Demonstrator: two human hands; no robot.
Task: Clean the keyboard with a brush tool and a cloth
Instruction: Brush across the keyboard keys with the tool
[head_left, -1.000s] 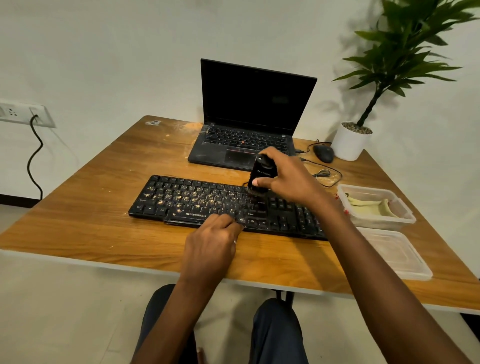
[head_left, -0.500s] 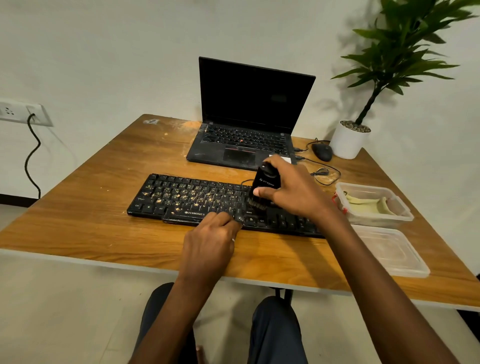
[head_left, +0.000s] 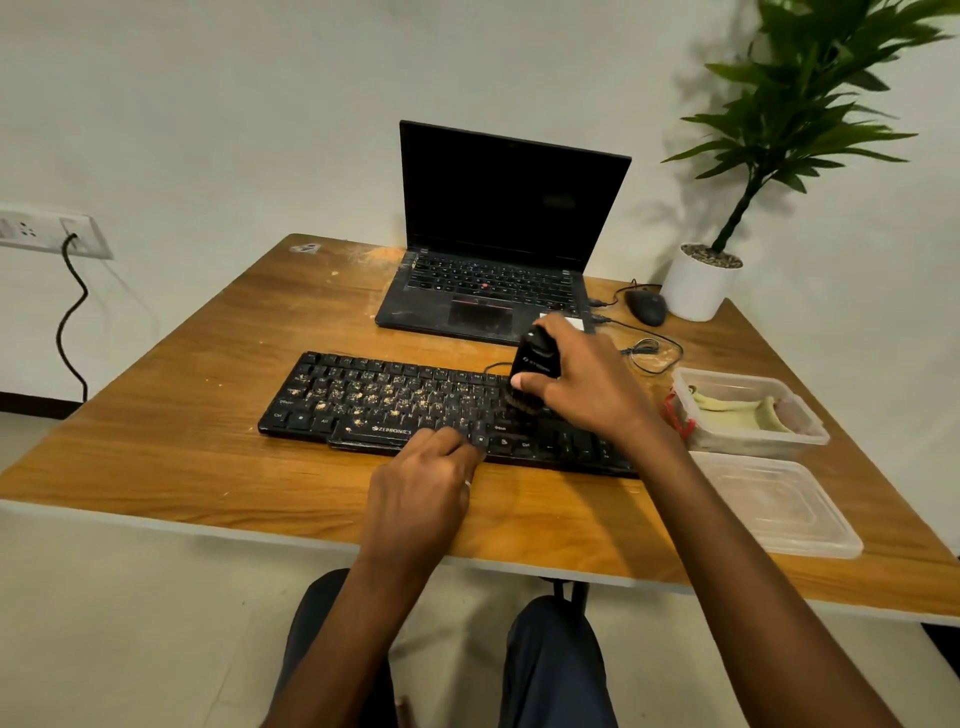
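One head view covers the whole work area. The black keyboard (head_left: 395, 400) lies flat across the middle of the wooden table (head_left: 171, 415), its left and centre keys speckled with pale debris. The right hand (head_left: 587, 384) grasps the black brush tool (head_left: 532, 364) from above, thumb and fingers wrapped round its body; the bristles touch the keys right of centre. The left hand (head_left: 421, 483) rests on the front edge of the keyboard with fingers bent and knuckles toward the camera; the fingertips are hidden, so it cannot be told whether they grip the edge or only press on it. At the right edge of the table, a clear container (head_left: 810, 436) holds the pale yellow cloth (head_left: 737, 415), and its lid (head_left: 779, 504) lies just in front of it. Behind the keyboard stands an open laptop (head_left: 498, 244) with a dark screen. A mouse (head_left: 645, 306) lies beside a white plant pot (head_left: 693, 291) at the far right corner.
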